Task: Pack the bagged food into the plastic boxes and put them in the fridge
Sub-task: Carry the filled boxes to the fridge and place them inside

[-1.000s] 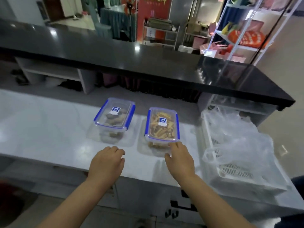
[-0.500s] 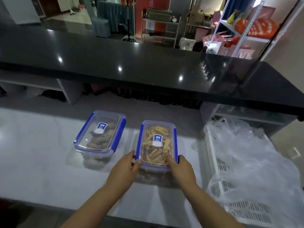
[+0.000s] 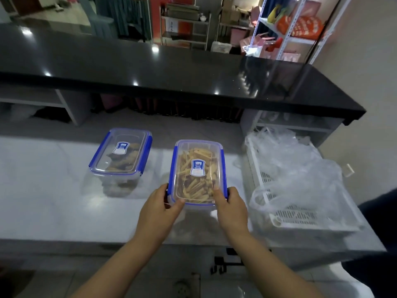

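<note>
Hands clamped: my left hand point(image 3: 160, 208) and right hand point(image 3: 231, 206) grip the near corners of the box of yellow sticks point(image 3: 197, 171), thumbs on top. The box is now nearer the tabletop's point(image 3: 53, 190) front edge than before.

black counter point(image 3: 171, 67), white worktop point(image 3: 43, 190), metal shelving point(image 3: 287, 33)

Two lidded clear boxes, blue clips: yellow-strip box point(image 3: 197, 172) lifted; dark-food box point(image 3: 121, 154) on counter.

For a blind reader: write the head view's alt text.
Left hand and right hand grip the near end of a lidded box of yellow sticks at a pale counter. Another lidded box sits left, a white basket of bags right.
</note>
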A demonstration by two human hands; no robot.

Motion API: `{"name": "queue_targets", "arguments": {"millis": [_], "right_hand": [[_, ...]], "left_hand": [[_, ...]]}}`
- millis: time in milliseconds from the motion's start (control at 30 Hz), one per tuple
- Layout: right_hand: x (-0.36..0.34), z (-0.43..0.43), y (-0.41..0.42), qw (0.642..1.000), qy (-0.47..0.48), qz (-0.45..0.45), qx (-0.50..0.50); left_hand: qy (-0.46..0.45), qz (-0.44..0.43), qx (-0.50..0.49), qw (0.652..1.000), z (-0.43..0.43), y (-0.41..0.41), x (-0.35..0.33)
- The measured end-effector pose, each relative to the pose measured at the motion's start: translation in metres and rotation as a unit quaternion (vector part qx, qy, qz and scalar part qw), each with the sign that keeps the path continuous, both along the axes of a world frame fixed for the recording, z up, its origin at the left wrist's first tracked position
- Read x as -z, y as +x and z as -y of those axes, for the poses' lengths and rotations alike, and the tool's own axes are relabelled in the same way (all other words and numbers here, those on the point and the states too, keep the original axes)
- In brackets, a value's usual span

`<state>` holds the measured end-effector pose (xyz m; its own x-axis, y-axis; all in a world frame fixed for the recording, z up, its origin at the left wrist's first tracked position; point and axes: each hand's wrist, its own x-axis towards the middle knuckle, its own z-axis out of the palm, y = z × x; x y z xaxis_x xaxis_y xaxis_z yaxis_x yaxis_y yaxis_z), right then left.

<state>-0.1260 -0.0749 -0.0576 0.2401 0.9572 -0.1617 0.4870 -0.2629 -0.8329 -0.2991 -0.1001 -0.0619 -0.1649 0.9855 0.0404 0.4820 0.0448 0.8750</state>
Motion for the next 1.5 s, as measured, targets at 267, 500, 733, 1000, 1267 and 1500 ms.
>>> {"name": "queue_targets", "arguments": {"millis": [267,500,733,1000,1267,1500], "right_hand": [[-0.03,0.102,0.02,0.987,0.136,-0.054,0.068],[-0.027,0.193,0.083,0.971,0.146,-0.032,0.187],[-0.021,0.283,0.165,0.946,0.117,0.005,0.303],[-0.008,0.418,0.278,0.879,0.09,0.023,0.467],[0.003,0.56,0.388,0.787,0.088,0.0,0.611],[0.003,0.642,0.456,0.717,0.097,-0.018,0.69]], "left_hand": [[0.128,0.019,0.044,0.991,0.083,0.026,-0.024],[0.139,0.027,0.151,0.978,0.137,0.091,-0.026],[0.109,0.046,0.289,0.95,0.181,0.18,-0.029],[0.047,0.044,0.458,0.886,0.263,0.33,-0.025],[0.007,0.031,0.592,0.806,0.372,0.492,-0.017],[-0.021,0.025,0.676,0.737,0.446,0.595,-0.009]]}}
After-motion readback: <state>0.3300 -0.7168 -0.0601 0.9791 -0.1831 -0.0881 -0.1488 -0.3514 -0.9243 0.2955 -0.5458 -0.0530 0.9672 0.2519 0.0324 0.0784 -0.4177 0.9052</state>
